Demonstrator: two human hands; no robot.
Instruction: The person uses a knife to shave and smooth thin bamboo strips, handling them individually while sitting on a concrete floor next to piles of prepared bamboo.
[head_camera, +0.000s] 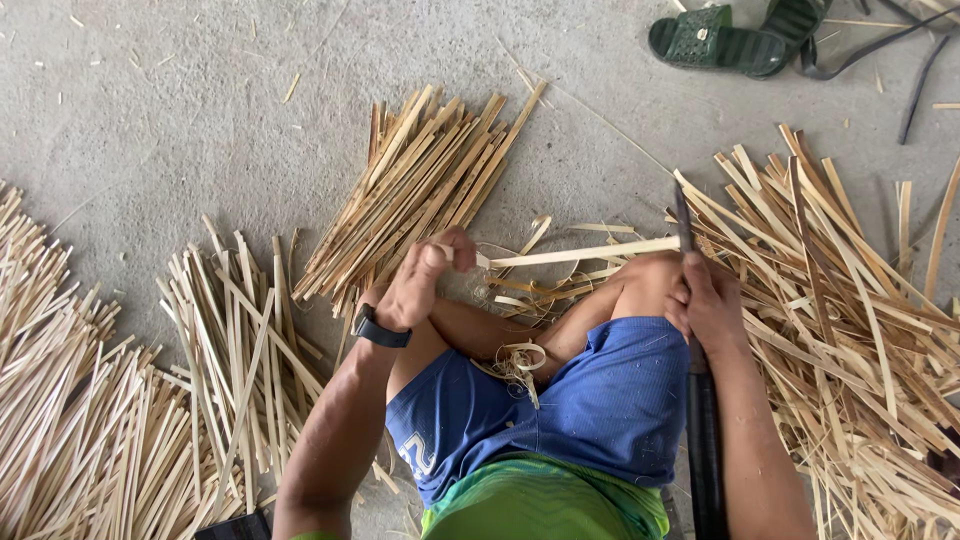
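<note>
My left hand (425, 283) grips the near end of a pale bamboo strip (580, 254) that runs level to the right. My right hand (708, 302) rests by my right knee and holds a long dark-handled knife (700, 420); its blade (683, 218) points away from me and meets the far end of the strip. A black watch (378, 329) sits on my left wrist. I sit on the floor in blue shorts (590, 400), with thin curled shavings (518, 360) in my lap.
Piles of split bamboo strips lie around on the concrete floor: one ahead (425, 180), one at the right (850, 300), two at the left (235, 340) (60, 400). Green sandals (735, 38) and a dark cord (900, 50) lie at the top right.
</note>
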